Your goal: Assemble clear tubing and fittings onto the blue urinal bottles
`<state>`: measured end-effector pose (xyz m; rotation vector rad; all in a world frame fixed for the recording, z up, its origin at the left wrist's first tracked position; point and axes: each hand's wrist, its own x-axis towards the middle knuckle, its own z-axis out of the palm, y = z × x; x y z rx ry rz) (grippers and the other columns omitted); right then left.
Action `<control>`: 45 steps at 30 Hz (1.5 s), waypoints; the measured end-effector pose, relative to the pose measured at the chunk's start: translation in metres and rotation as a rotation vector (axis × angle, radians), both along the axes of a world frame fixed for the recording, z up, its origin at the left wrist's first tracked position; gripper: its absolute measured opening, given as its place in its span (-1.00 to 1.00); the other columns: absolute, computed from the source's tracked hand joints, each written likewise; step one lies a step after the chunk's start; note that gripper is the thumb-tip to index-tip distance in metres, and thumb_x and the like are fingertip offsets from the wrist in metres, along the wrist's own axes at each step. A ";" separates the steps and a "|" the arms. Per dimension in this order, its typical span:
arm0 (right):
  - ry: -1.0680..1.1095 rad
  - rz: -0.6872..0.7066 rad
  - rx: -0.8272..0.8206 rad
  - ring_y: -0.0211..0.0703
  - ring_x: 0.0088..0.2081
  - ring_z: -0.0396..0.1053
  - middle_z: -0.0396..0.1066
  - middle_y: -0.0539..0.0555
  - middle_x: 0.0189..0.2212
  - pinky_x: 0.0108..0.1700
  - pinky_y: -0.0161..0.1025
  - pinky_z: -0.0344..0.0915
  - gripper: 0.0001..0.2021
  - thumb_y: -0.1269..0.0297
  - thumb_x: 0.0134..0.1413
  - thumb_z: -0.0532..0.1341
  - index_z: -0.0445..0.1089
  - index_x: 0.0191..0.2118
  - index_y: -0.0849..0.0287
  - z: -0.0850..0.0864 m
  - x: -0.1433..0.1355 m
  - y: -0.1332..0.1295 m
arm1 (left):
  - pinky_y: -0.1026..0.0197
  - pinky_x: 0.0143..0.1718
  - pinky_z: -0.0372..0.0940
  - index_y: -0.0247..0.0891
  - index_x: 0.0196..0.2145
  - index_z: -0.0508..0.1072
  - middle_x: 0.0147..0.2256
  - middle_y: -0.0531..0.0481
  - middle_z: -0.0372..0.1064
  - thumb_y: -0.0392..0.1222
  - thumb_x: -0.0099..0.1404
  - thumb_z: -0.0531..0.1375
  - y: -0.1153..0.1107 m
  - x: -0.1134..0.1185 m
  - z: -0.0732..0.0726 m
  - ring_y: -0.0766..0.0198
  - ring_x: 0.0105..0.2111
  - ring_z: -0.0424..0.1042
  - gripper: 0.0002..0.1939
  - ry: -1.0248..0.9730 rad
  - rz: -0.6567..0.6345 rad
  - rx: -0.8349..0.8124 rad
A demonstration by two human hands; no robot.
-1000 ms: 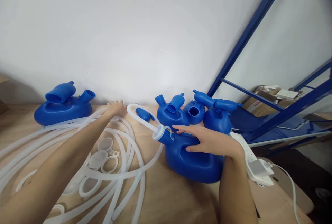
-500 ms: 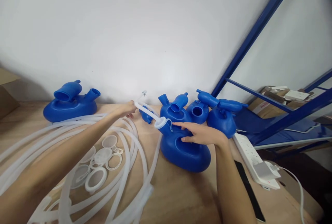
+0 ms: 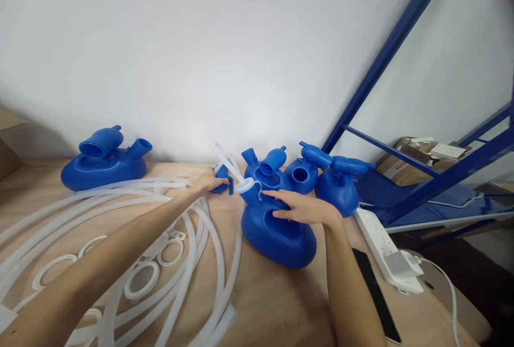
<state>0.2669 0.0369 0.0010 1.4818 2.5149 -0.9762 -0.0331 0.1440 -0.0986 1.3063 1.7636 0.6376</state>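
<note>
A blue plastic urinal bottle (image 3: pixel 281 242) stands at the middle of the table. Its neck carries a white cap (image 3: pixel 245 185) with a thin strap, and a whitish tube (image 3: pixel 229 164) slants up and left from it. Over the bottle's top lies my right hand (image 3: pixel 299 206), index finger at the strap and thumb by the handle opening, holding the bottle; its other fingers are partly hidden. My left hand (image 3: pixel 212 180), farther back, has its fingers closed round a small blue plastic piece (image 3: pixel 222 172) just left of the tube.
Coils of whitish tubing (image 3: pixel 217 234) and white cap rings (image 3: pixel 141 280) spread across the left. Another blue bottle (image 3: pixel 104 173) stands at the back left, several more (image 3: pixel 337 191) behind my right hand. A power strip (image 3: pixel 385 250) and a black phone-like slab (image 3: pixel 377 296) lie right.
My left hand has let go of the tube and moved down to the small blue piece, closing on it. The tube now leans less to the left. My right hand stays on the bottle.
</note>
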 end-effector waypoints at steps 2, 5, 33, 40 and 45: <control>-0.002 -0.019 -0.007 0.08 -0.03 0.51 0.40 0.19 0.25 0.14 0.05 0.41 -0.27 -0.01 0.33 0.18 0.02 0.54 -0.06 0.002 -0.003 -0.002 | 0.10 -0.22 0.54 -0.31 0.11 0.46 -0.05 -0.12 0.48 -0.08 0.48 0.29 -0.003 -0.019 0.014 0.19 -0.21 0.53 -0.66 -0.023 0.048 0.016; 0.004 -0.042 -0.025 -0.02 -0.15 0.54 0.33 0.19 0.33 0.10 0.02 0.45 -0.27 0.00 0.33 0.18 0.03 0.53 -0.07 0.006 -0.007 -0.006 | 0.16 -0.30 0.51 -0.31 0.13 0.43 -0.08 -0.12 0.49 -0.06 0.49 0.27 -0.008 -0.052 0.040 0.23 -0.27 0.53 -0.63 -0.073 0.150 0.048; 0.984 -0.474 0.663 0.10 0.08 0.45 0.42 0.15 0.08 0.18 0.08 0.42 -0.41 -0.07 0.17 0.34 0.27 0.23 0.02 0.016 -0.072 -0.041 | 0.12 0.03 0.39 0.05 0.33 0.44 0.06 -0.02 0.60 0.31 0.47 0.06 -0.140 -0.053 0.186 -0.01 -0.06 0.58 -0.39 0.507 -0.648 0.763; 0.871 -0.621 0.987 0.20 0.20 0.39 0.34 0.19 0.19 0.09 0.13 0.47 -0.43 -0.13 0.36 0.01 0.10 0.38 -0.10 0.014 -0.052 -0.032 | 0.14 -0.06 0.43 0.00 0.27 0.51 -0.12 0.01 0.66 0.30 0.50 0.00 -0.145 -0.088 0.192 0.06 -0.24 0.59 -0.39 0.555 -0.591 0.773; 1.113 -0.572 1.041 0.22 0.10 0.45 0.41 0.16 0.02 0.14 0.20 0.40 -0.52 -0.02 0.23 0.19 0.25 0.20 -0.04 0.019 -0.054 -0.031 | 0.17 -0.14 0.41 0.01 0.29 0.49 -0.17 0.03 0.65 0.25 0.52 -0.03 -0.143 -0.090 0.194 0.12 -0.31 0.57 -0.41 0.561 -0.579 0.812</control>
